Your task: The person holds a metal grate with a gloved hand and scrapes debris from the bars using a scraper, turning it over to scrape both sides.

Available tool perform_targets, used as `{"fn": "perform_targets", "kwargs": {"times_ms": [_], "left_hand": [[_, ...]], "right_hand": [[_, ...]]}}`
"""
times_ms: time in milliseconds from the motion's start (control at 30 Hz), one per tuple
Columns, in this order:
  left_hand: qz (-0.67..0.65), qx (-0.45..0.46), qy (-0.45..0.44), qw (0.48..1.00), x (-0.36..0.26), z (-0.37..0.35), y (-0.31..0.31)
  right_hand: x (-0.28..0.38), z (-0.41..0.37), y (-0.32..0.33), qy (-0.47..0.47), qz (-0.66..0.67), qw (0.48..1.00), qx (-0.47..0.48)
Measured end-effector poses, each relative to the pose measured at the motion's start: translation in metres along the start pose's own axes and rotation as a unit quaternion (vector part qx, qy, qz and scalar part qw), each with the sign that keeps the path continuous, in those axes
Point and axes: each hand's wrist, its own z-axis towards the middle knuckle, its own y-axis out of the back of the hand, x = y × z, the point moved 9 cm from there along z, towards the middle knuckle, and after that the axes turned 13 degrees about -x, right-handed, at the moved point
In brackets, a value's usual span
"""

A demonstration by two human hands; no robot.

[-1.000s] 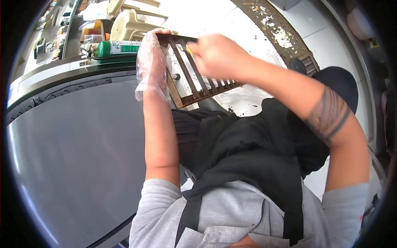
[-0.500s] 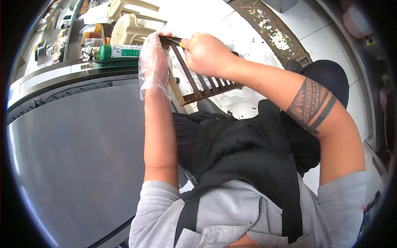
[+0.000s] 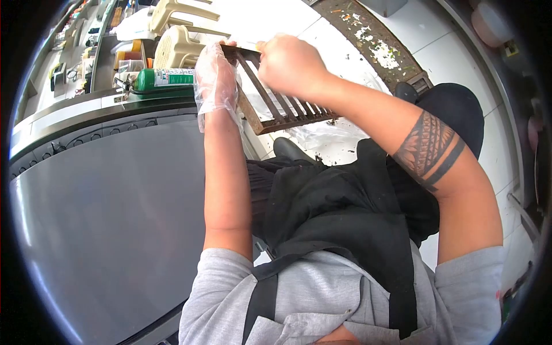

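Over white floor tiles (image 3: 287, 20), gloved left hand (image 3: 215, 75) grips rusty grate (image 3: 279, 112); right hand (image 3: 287, 63) fisted against its bars.

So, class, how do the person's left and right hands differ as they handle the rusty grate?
The left hand wears a clear plastic glove; the right hand is bare. The left hand grips the grate by its side edge, while the right hand is fisted at its top bar. Both touch the grate.
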Motion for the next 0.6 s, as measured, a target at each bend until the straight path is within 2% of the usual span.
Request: {"fn": "perform_targets", "kwargs": {"times_ms": [67,133,200,233,267,367,433,467,533,600], "left_hand": [[-0.012,-0.009,0.022,1.000,-0.004,-0.009,0.002],[-0.025,-0.017,0.043,0.999,-0.003,-0.011,0.001],[-0.098,-0.014,0.062,0.993,0.006,-0.007,0.004],[-0.091,-0.004,0.058,0.994,0.006,-0.006,0.005],[-0.090,-0.006,0.057,0.994,0.009,-0.005,0.006],[-0.180,-0.041,0.090,0.979,0.005,-0.012,0.002],[-0.185,-0.049,0.092,0.977,0.000,-0.017,-0.003],[-0.189,-0.057,0.095,0.976,-0.001,-0.019,-0.004],[-0.163,-0.043,0.070,0.983,0.000,-0.014,-0.006],[-0.136,-0.029,0.044,0.989,-0.004,-0.011,-0.010]], "right_hand": [[-0.033,0.015,0.008,-0.090,-0.026,0.996,0.002],[-0.034,0.020,0.024,-0.083,-0.011,0.996,-0.021],[-0.023,0.017,0.028,-0.046,0.024,0.999,-0.011],[-0.014,0.012,0.033,-0.052,0.010,0.998,0.043],[-0.015,0.008,0.033,-0.051,0.011,0.998,0.044],[-0.012,-0.001,0.024,0.007,0.019,0.999,0.027],[0.001,-0.004,0.022,0.067,0.076,0.995,-0.009],[-0.002,-0.003,0.019,0.067,0.075,0.995,-0.009],[0.004,0.000,0.009,0.009,0.061,0.996,0.070],[0.003,0.002,-0.002,0.005,0.069,0.997,0.036]]}}
